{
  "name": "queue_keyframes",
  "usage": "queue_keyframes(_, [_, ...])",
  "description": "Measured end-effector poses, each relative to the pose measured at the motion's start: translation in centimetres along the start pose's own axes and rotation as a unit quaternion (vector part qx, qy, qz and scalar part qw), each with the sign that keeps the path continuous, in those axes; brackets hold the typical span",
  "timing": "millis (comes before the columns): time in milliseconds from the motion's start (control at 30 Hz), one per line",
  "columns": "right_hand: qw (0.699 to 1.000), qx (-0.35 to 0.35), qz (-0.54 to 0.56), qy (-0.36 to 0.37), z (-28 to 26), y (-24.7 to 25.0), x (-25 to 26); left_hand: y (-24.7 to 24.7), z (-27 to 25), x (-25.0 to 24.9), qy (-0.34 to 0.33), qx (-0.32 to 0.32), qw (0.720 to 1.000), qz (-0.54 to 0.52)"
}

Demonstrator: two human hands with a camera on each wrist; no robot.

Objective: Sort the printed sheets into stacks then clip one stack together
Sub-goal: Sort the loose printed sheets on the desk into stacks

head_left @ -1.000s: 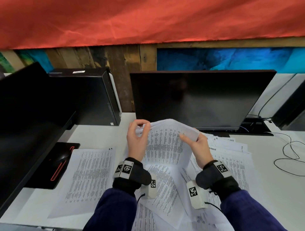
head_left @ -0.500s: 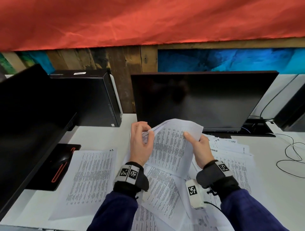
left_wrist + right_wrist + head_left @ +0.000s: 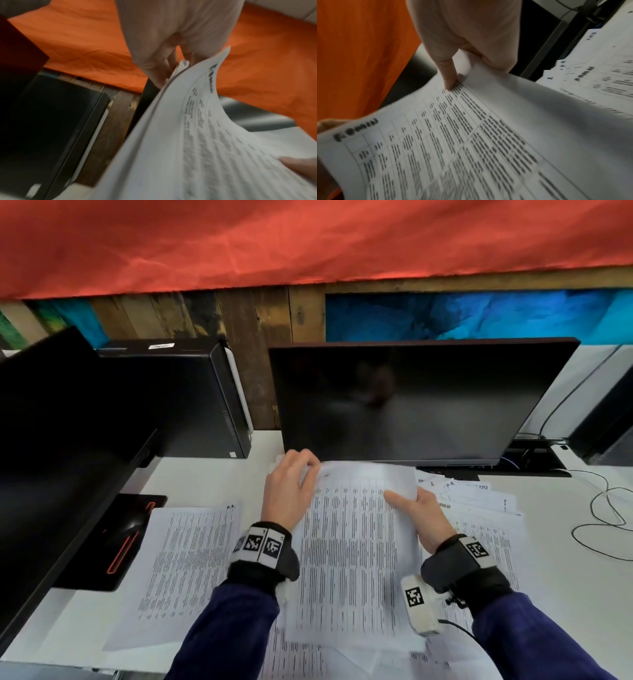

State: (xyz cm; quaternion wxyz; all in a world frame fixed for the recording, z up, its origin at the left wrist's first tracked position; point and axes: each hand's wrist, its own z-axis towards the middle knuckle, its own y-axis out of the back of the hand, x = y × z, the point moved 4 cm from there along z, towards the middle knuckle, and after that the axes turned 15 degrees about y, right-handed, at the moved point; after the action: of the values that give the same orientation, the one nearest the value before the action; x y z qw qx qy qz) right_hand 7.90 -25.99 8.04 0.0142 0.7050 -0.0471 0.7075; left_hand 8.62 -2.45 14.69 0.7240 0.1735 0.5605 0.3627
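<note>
Head view: both hands hold a bundle of printed sheets (image 3: 356,549) just in front of the monitor (image 3: 411,402), top edge nearly touching its lower bezel. Left hand (image 3: 289,491) pinches the top-left corner, fingers curled round the edge; left wrist view shows several sheet edges fanned there. Right hand (image 3: 419,515) grips the top-right edge, thumb pressed on the printed face, fingers underneath. Bundle's bottom edge hangs over loose sheets (image 3: 301,659) on the white desk (image 3: 205,481). Left of the monitor: a separate stack (image 3: 181,570), edges fairly square, bare desk between it and the PC tower (image 3: 185,402). Right of the monitor's base: a fanned pile (image 3: 479,508), edges staggered. Beyond it open desk, with a looped cable (image 3: 603,515).
</note>
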Motion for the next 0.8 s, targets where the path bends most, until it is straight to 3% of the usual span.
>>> queue_keyframes(100, [0.997, -0.014, -0.009, -0.075, -1.0, 0.1, -3.3, -3.5, -2.0, 3.2, -0.013, 0.028, 0.996, 0.079])
queue_keyframes(300, [0.989, -0.047, -0.021, -0.137, -2.7, 0.0, -8.1, -7.3, -4.6, 6.6, -0.007, 0.079, 0.985, 0.152])
queue_keyframes(333, [0.988, -0.052, -0.016, -0.142, -2.9, 0.0, -8.4, -7.4, -4.5, 7.0, 0.032, 0.092, 0.988, 0.116])
queue_keyframes(400, [0.986, -0.062, -0.011, -0.152, -3.1, 0.2, -8.7, -7.5, -3.9, 8.4, 0.168, 0.118, 0.978, -0.031])
queue_keyframes(467, [0.986, -0.060, -0.003, -0.156, -3.2, 0.3, -8.9, -7.6, -3.6, 9.7, 0.301, 0.154, 0.924, -0.179])
queue_keyframes(500, [0.986, -0.060, 0.001, -0.156, -3.3, 0.4, -8.8, -7.7, -3.6, 10.4, 0.338, 0.172, 0.899, -0.221])
queue_keyframes(567, [0.986, -0.064, 0.010, -0.155, -3.3, 0.5, -8.9, -7.8, -3.6, 11.2, 0.363, 0.211, 0.876, -0.237])
queue_keyframes(800, [0.986, -0.060, 0.006, -0.158, -3.3, 0.6, -9.2, -8.5, -4.2, 11.5, 0.355, 0.271, 0.869, -0.212])
